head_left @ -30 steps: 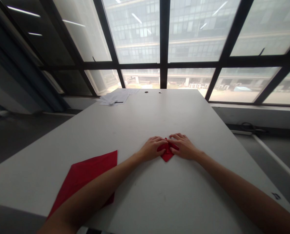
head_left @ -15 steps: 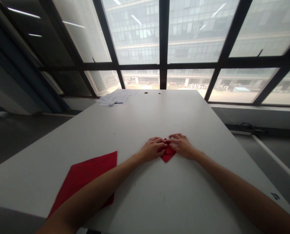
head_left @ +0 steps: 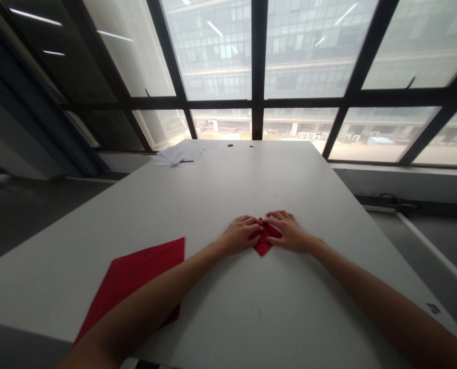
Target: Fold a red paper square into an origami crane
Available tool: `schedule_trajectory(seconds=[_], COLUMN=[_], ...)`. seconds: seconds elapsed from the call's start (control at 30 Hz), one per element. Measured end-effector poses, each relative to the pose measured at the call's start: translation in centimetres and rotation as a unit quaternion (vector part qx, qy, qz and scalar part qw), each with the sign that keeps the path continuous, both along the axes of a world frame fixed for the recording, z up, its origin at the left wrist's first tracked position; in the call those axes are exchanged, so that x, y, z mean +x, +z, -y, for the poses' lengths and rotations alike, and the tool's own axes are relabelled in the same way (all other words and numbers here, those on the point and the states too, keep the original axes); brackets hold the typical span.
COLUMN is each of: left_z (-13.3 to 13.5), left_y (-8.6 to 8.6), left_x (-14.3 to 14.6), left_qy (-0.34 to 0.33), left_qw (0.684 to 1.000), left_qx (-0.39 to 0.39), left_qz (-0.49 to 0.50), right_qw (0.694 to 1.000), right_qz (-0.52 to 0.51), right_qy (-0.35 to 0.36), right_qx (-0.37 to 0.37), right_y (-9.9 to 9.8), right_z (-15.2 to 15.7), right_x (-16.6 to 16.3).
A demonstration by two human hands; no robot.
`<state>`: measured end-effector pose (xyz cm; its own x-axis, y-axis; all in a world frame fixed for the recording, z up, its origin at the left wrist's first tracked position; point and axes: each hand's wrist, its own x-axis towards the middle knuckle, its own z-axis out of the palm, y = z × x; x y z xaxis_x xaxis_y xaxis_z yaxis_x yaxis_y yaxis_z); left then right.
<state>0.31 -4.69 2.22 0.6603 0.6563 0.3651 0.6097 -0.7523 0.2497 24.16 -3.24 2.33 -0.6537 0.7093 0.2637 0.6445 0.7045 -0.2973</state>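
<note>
Small, flat, diamond-shaped piece of folded red paper, on the middle of the smooth, matt white table; its lower corner is a clean point, while inner creases and layered flaps are partly covered by fingers. Left hand: half open, thumb parted from gently curved fingers, tips on the paper's left side without wrapping round it. Right hand: likewise half open, touching the paper's right side. Large, straight-edged red paper sheet: flat at the table's near left, partly beneath the left forearm. Loose, overlapping white paper sheets: at the table's far left corner
</note>
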Motion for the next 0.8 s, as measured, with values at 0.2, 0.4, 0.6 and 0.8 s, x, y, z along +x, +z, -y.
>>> schedule_trajectory(seconds=[0.2,0.4,0.6,0.8], left_z=[-0.1,1.1,2.2,1.6], left_y=[0.4,0.4,0.2,-0.3], left_x=[-0.3,0.4,1.3,1.1], left_qy=[0.020,0.010,0.031,0.011], left_qw=[0.999,0.999,0.998,0.999], left_qx=[-0.034,0.013,0.019,0.007], left_qz=[-0.001,-0.032,-0.057,-0.045], right_qw=[1.000,1.000,1.000,1.000], right_qz=[0.013,0.009,0.005,0.007], right_qy=[0.000,-0.010,-0.022,-0.019], right_qx=[-0.017,-0.018,-0.018,-0.016], right_y=[0.1,0.0,-0.2,-0.2], right_z=[0.0,0.0,0.0,0.0], right_x=[0.0,-0.2,-0.2,-0.2])
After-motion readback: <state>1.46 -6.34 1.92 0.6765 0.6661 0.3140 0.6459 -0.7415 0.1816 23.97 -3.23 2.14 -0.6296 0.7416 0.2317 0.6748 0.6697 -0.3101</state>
